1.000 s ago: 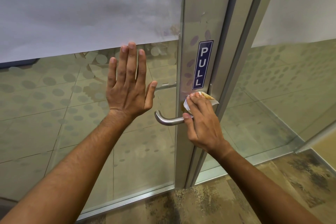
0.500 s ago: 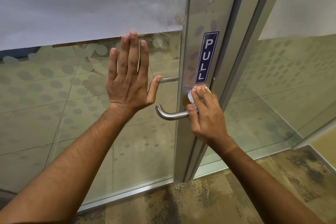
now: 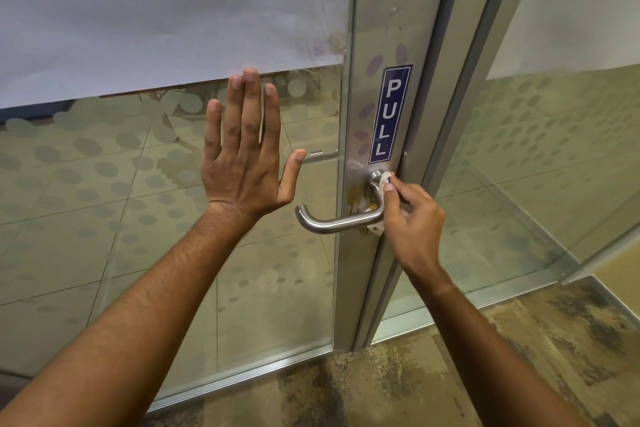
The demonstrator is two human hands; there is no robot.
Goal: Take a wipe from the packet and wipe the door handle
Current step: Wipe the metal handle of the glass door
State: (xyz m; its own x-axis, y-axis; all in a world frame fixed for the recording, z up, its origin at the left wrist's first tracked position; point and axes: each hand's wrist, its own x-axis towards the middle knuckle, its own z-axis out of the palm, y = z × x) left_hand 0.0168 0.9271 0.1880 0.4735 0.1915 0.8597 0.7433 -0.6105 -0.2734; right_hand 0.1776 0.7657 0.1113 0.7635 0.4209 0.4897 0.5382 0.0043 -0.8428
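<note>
Head view: at frame centre the left hand (image 3: 247, 163) lies flat on the glass door (image 3: 138, 218), fingers straight and close together, thumb spread. Just right of centre the right hand (image 3: 412, 222) pinches a white wipe (image 3: 383, 180) — fingertips clamped on it — against the base of the metal handle (image 3: 332, 224), below the blue PULL sign (image 3: 389, 114).
</note>
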